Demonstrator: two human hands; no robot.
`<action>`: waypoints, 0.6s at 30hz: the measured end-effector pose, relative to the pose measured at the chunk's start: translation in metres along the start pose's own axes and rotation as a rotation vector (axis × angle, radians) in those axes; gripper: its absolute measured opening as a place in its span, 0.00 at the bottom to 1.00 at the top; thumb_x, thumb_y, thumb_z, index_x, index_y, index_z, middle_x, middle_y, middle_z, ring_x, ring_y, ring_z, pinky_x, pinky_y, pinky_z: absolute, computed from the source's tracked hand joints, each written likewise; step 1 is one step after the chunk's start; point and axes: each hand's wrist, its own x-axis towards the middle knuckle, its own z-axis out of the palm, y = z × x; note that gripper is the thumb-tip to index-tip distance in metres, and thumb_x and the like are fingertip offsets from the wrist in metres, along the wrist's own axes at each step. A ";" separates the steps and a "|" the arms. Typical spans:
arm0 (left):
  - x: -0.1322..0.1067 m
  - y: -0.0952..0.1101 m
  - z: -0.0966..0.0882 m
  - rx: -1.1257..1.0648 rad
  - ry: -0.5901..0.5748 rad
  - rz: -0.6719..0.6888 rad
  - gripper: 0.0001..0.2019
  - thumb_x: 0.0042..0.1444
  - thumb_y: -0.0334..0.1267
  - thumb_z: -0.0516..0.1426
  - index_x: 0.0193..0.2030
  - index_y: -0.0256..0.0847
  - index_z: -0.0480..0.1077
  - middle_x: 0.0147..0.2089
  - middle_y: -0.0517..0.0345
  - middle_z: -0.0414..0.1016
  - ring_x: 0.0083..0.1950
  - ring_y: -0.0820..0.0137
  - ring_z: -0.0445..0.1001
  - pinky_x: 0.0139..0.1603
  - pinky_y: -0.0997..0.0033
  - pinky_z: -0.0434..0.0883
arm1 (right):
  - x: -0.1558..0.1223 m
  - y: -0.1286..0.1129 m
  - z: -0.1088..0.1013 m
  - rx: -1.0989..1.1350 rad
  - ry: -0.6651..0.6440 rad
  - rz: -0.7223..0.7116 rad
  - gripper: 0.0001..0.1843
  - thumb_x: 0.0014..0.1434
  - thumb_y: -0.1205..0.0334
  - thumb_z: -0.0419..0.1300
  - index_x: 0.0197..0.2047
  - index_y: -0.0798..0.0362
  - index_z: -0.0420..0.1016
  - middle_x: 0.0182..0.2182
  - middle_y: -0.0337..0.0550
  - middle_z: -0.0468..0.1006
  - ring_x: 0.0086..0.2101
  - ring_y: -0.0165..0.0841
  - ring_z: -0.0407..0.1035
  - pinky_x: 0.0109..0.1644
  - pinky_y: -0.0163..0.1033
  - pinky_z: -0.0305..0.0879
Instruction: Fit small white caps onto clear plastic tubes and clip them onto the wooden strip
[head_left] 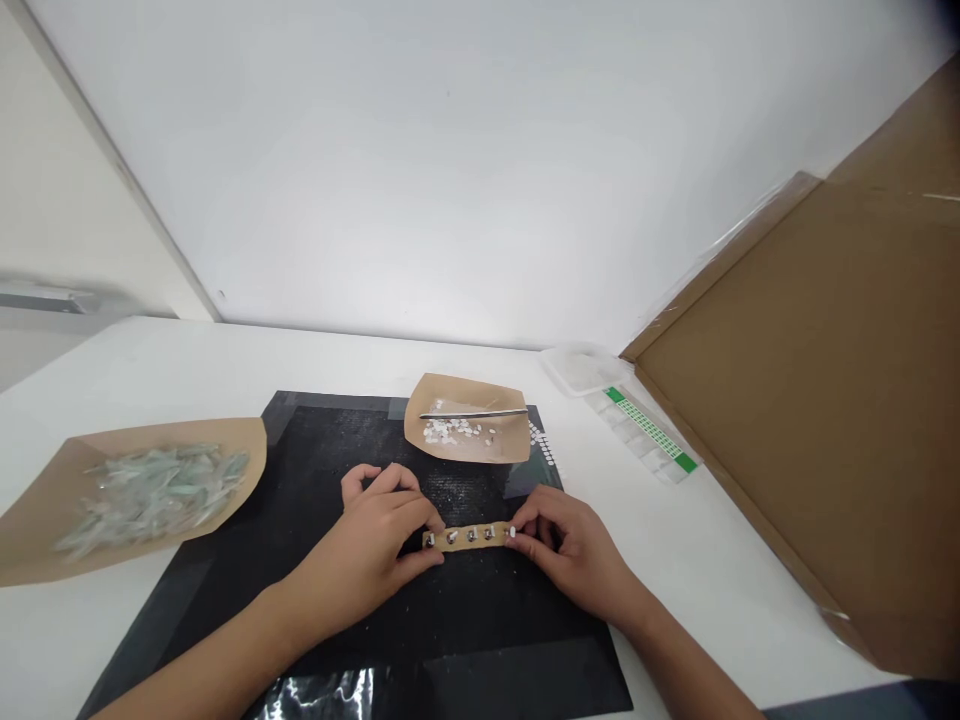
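Note:
A narrow tan strip (461, 541) lies on the black mat (517, 610), with several small shiny metal pieces in a row along it. Small white bits show on some of these pieces. My left hand (375, 535) pinches the strip's left end between thumb and fingers. At the right end, the thumb and fingers of my right hand (574, 545) close on the strip beside a small white dot (512, 531). Just beyond the hands, a brown paper tray (420, 395) holds loose white dots (450, 430), and a thin metal tool (474, 413) rests across it.
To the left, a larger brown paper tray (37, 505) holds a pile of clear greenish pieces (169, 485). White dots on a sheet (541, 443), a green-and-white strip (651, 430) and a clear plastic container (581, 368) lie at right. A large cardboard box (810, 380) borders the right side.

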 end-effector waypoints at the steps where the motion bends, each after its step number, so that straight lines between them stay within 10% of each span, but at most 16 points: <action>1: 0.000 0.001 -0.001 0.003 0.000 0.002 0.08 0.60 0.37 0.68 0.44 0.50 0.76 0.41 0.65 0.81 0.52 0.60 0.71 0.60 0.50 0.47 | 0.000 -0.001 0.001 -0.006 0.013 0.006 0.07 0.66 0.53 0.66 0.40 0.47 0.80 0.32 0.38 0.76 0.30 0.32 0.70 0.34 0.37 0.67; 18: 0.003 -0.001 -0.003 0.012 0.026 0.011 0.10 0.57 0.36 0.70 0.42 0.48 0.75 0.40 0.65 0.81 0.51 0.61 0.71 0.59 0.51 0.48 | 0.005 0.001 0.002 0.050 0.026 0.040 0.08 0.65 0.54 0.66 0.38 0.48 0.79 0.32 0.39 0.77 0.31 0.33 0.71 0.35 0.38 0.67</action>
